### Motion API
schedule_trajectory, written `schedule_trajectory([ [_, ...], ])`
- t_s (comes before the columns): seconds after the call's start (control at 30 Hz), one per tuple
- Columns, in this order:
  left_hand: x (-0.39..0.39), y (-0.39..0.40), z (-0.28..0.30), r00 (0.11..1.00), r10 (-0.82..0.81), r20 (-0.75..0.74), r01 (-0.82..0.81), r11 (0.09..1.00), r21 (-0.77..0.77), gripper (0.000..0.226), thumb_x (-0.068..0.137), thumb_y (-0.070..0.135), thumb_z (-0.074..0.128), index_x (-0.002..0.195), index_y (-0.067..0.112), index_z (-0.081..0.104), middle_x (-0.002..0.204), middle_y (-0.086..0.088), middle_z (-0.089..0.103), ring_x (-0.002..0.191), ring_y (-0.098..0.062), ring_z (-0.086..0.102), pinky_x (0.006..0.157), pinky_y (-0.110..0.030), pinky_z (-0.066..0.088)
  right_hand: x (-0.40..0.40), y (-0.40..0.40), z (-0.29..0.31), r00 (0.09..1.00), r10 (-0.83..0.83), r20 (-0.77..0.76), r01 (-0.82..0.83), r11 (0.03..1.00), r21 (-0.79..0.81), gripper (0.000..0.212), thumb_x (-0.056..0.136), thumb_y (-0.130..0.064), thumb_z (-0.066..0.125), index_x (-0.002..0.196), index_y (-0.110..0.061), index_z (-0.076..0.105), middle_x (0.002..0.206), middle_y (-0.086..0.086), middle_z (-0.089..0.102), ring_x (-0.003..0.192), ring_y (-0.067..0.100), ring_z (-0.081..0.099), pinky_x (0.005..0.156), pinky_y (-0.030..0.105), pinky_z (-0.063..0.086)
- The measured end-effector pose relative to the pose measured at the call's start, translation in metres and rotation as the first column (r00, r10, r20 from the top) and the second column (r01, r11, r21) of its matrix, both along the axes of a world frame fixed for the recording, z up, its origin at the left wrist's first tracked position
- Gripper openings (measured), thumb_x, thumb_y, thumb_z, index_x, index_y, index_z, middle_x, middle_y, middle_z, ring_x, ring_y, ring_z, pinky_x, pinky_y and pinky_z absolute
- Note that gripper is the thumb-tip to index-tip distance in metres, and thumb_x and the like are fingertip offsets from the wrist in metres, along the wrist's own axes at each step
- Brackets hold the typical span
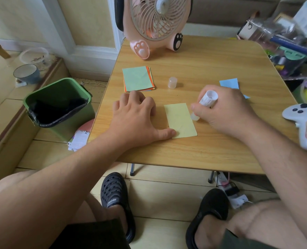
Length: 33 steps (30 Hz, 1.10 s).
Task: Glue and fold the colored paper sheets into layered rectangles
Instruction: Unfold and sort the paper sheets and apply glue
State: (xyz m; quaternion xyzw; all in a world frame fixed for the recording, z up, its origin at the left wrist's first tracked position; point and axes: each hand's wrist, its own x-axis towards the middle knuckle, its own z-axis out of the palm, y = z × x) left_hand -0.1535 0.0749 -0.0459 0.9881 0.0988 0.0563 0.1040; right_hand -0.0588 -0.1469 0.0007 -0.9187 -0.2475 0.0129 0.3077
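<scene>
A yellow folded paper rectangle (180, 120) lies on the wooden table (194, 155). My left hand (136, 119) rests flat beside it, the thumb pressing its lower left corner. My right hand (224, 109) grips a white glue stick (207, 101), its tip down at the paper's right edge. The glue cap (172, 83) stands apart behind. A stack of colored sheets (138, 79), green on top, lies at the back left. A blue sheet (229, 83) shows behind my right hand, partly hidden.
A pink fan (158, 24) stands at the table's far edge. A white controller (303, 123) lies at the right edge, with cluttered bags (283, 42) behind. A green bin (59, 105) stands on the floor to the left.
</scene>
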Motion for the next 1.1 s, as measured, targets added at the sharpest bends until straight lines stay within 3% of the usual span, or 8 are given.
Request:
schedule_trajectory([
  [0.1, 0.000, -0.001, 0.000, 1.000, 0.000, 0.010, 0.000, 1.000, -0.003, 0.086, 0.052, 0.104, 0.042, 0.102, 0.034, 0.048, 0.124, 0.004, 0.039, 0.127, -0.027, 0.034, 0.104, -0.046, 0.030, -0.001, 0.004, 0.001, 1.000, 0.002, -0.015, -0.001, 0.998, 0.069, 0.024, 0.087, -0.039, 0.075, 0.078, -0.022, 0.060, 0.062, -0.017, 0.062, 0.060, 0.002, 0.052, 0.050, 0.013, 0.035],
  [0.2, -0.001, -0.001, 0.000, 1.000, 0.000, 0.008, 0.000, 1.000, -0.004, 0.087, 0.050, 0.104, 0.042, 0.101, 0.034, 0.048, 0.124, 0.004, 0.038, 0.126, -0.027, 0.034, 0.104, -0.046, 0.030, -0.006, 0.012, -0.002, 0.997, 0.047, -0.057, -0.041, 0.995, 0.091, 0.024, 0.087, -0.041, 0.076, 0.077, -0.024, 0.062, 0.064, -0.020, 0.064, 0.061, 0.003, 0.054, 0.055, 0.019, 0.038],
  [0.33, -0.001, -0.002, 0.000, 1.000, 0.004, 0.016, -0.004, 1.000, -0.008, 0.087, 0.050, 0.105, 0.043, 0.101, 0.034, 0.048, 0.124, 0.003, 0.038, 0.126, -0.028, 0.034, 0.104, -0.046, 0.030, -0.014, 0.026, -0.004, 0.991, 0.117, -0.071, -0.112, 0.991, 0.069, 0.025, 0.086, -0.046, 0.076, 0.078, -0.025, 0.063, 0.074, -0.014, 0.073, 0.064, 0.003, 0.057, 0.056, 0.019, 0.039],
  [0.6, -0.001, -0.001, -0.002, 0.999, 0.006, 0.036, -0.006, 1.000, -0.018, 0.086, 0.048, 0.105, 0.043, 0.097, 0.034, 0.048, 0.121, 0.004, 0.037, 0.123, -0.027, 0.035, 0.102, -0.045, 0.031, -0.017, 0.038, -0.008, 0.982, 0.185, -0.028, -0.185, 0.983, 0.003, 0.025, 0.083, -0.046, 0.075, 0.078, -0.024, 0.066, 0.075, -0.007, 0.068, 0.077, 0.009, 0.057, 0.061, 0.017, 0.039],
  [0.73, -0.001, -0.001, -0.002, 1.000, 0.005, 0.031, -0.004, 1.000, -0.019, 0.085, 0.049, 0.105, 0.044, 0.098, 0.035, 0.047, 0.119, 0.006, 0.036, 0.123, -0.026, 0.035, 0.101, -0.043, 0.029, -0.015, 0.034, -0.007, 0.986, 0.164, -0.010, -0.164, 0.986, -0.024, 0.024, 0.083, -0.041, 0.075, 0.076, -0.021, 0.065, 0.073, -0.005, 0.067, 0.077, 0.012, 0.057, 0.064, 0.022, 0.042],
  [0.93, -0.001, 0.000, -0.001, 1.000, -0.003, 0.017, 0.003, 1.000, -0.010, 0.084, 0.051, 0.104, 0.045, 0.100, 0.035, 0.048, 0.120, 0.005, 0.036, 0.124, -0.026, 0.034, 0.103, -0.044, 0.029, -0.008, 0.017, -0.006, 0.994, 0.101, -0.036, -0.102, 0.994, -0.039, 0.020, 0.083, -0.036, 0.074, 0.074, -0.023, 0.063, 0.070, -0.019, 0.066, 0.072, 0.004, 0.057, 0.055, 0.013, 0.038],
  [1.1, -0.001, -0.001, 0.000, 1.000, 0.001, 0.005, -0.001, 1.000, -0.007, 0.086, 0.051, 0.104, 0.044, 0.102, 0.035, 0.047, 0.122, 0.004, 0.038, 0.125, -0.027, 0.034, 0.104, -0.046, 0.030, -0.006, 0.007, -0.005, 0.997, 0.052, -0.059, -0.054, 0.998, -0.037, 0.020, 0.083, -0.040, 0.074, 0.076, -0.024, 0.063, 0.067, -0.011, 0.066, 0.069, 0.006, 0.057, 0.056, 0.022, 0.041],
])
